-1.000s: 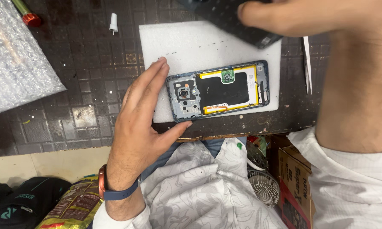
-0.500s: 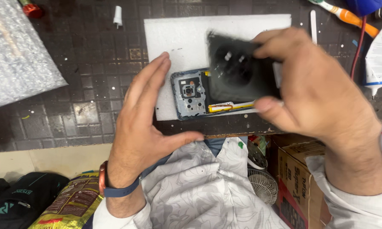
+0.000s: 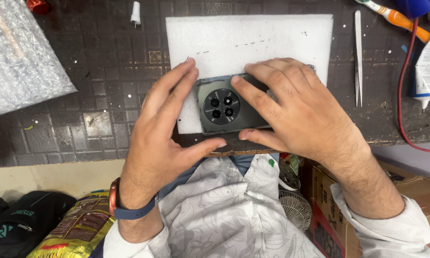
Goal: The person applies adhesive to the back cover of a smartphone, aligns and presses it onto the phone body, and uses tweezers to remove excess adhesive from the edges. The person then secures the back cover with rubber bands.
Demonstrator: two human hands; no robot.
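A dark grey phone [image 3: 224, 107] lies back-up on a white foam sheet [image 3: 253, 40], its round camera cluster facing me. My right hand [image 3: 296, 110] lies flat over the phone's right part, fingers spread on the back cover and thumb against its near edge. My left hand [image 3: 165, 124] cups the phone's left end, fingers along the far-left corner and thumb at the near edge. Most of the phone's right half is hidden under my right hand.
Bubble wrap [image 3: 19, 62] lies at the far left of the dark tiled bench [image 3: 100, 71]. White tweezers [image 3: 358, 57], a glue tube [image 3: 427, 67], a red cable [image 3: 403, 95] and an orange-handled tool [image 3: 396, 19] sit to the right. A small white cap [image 3: 135, 12] lies at the back.
My right hand brought the dark back cover down from the far right and laid it over the open phone body. The inside parts are now covered. My left hand stayed at the phone's left end.
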